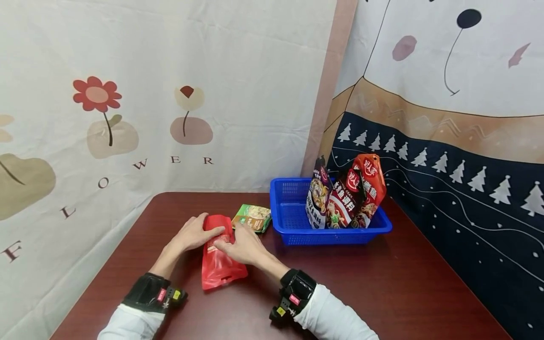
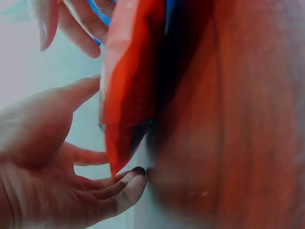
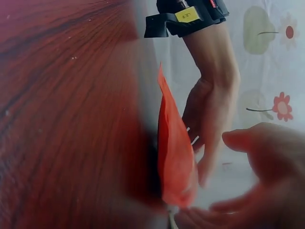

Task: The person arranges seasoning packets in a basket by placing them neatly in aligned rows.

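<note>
A red plastic pouch (image 1: 223, 269) lies on the brown table, its hanging-hole end towards the person. My left hand (image 1: 195, 233) holds its far left corner, thumb over the upper face and fingers bent round the edge, as the left wrist view shows from the side. At the pouch's right edge is my right hand (image 1: 244, 248); in the right wrist view that hand (image 3: 271, 176) has its thumb raised off the red pouch (image 3: 176, 152) and its loosely bent fingers close to the far end. Just beyond the right hand lies a green and yellow packet (image 1: 257, 217), partly hidden by that hand.
Right of the packet stands a blue plastic basket (image 1: 331, 238). Upright in its right part are a dark pouch (image 1: 316, 198), a dark red pouch (image 1: 344, 203) and an orange-red pouch (image 1: 373, 177). Printed cloths hang behind and along the right side of the table (image 1: 403, 288).
</note>
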{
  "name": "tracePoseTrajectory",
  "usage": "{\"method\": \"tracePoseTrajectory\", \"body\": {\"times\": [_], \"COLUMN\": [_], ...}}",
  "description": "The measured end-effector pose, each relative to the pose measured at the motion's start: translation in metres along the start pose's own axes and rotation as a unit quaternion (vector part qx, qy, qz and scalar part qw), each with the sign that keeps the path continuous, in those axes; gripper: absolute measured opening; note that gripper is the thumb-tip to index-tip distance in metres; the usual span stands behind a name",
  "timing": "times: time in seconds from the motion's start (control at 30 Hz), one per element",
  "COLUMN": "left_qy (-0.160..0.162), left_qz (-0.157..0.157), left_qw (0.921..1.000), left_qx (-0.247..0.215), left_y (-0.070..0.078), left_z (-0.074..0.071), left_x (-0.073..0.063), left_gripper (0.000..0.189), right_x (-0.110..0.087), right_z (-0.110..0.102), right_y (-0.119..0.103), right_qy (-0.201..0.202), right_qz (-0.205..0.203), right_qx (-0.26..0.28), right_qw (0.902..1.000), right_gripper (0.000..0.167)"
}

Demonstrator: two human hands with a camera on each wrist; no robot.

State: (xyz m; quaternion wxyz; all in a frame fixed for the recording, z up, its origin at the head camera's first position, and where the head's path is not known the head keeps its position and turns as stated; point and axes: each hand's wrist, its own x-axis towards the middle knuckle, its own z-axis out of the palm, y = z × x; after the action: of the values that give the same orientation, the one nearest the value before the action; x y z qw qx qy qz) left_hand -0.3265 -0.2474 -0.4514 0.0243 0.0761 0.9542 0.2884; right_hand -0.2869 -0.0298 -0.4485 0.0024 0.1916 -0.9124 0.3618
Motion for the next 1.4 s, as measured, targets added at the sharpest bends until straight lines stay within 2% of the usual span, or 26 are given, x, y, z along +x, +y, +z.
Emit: {"method": "tracePoseTrajectory", "body": {"times": [0.17,0.37,0.53,0.67,0.87,0.97,1.1,1.27,1.4], "left_qy": [0.015,0.017,0.021,0.019,0.031,0.039,0.067,0.104,0.134], "left_qz": [0.011,-0.015,-0.028,-0.03,-0.032,-0.029,-0.016,0.017,0.052], "left_qw": [0.9997,0.9984,0.9926,0.9842,0.9741,0.9699,0.9671,0.9554,0.9449], "left_qx": [-0.016,-0.052,-0.117,-0.174,-0.222,-0.238,-0.245,-0.276,-0.294], "left_y": [0.002,0.003,0.003,0.003,0.004,0.006,0.011,0.022,0.037], "left_z": [0.007,0.009,0.01,0.009,0.001,-0.005,-0.015,-0.029,-0.039], "left_x": [0.001,0.002,0.003,0.003,0.002,0.002,0.001,-0.003,-0.009], "left_gripper": [0.087,0.09,0.087,0.085,0.087,0.086,0.084,0.081,0.079], "right_x": [0.003,0.006,0.004,0.002,0.004,0.005,0.005,0.004,0.002], "right_z": [0.005,0.013,0.014,0.012,0.013,0.014,0.01,-0.004,-0.021], "right_y": [0.006,0.013,0.013,0.013,0.014,0.014,0.009,-0.001,-0.006], "right_qy": [-0.007,-0.021,-0.024,-0.025,-0.01,0.001,0.014,0.033,0.047], "right_qz": [-0.016,0.007,0.041,0.067,0.084,0.076,0.061,0.03,-0.008], "right_qx": [0.022,-0.002,0.018,0.05,0.113,0.149,0.182,0.187,0.176], "right_qw": [0.9996,0.9997,0.9987,0.9961,0.99,0.986,0.9814,0.9813,0.9833], "right_gripper": [0.049,0.033,0.041,0.055,0.079,0.083,0.083,0.079,0.073]}}
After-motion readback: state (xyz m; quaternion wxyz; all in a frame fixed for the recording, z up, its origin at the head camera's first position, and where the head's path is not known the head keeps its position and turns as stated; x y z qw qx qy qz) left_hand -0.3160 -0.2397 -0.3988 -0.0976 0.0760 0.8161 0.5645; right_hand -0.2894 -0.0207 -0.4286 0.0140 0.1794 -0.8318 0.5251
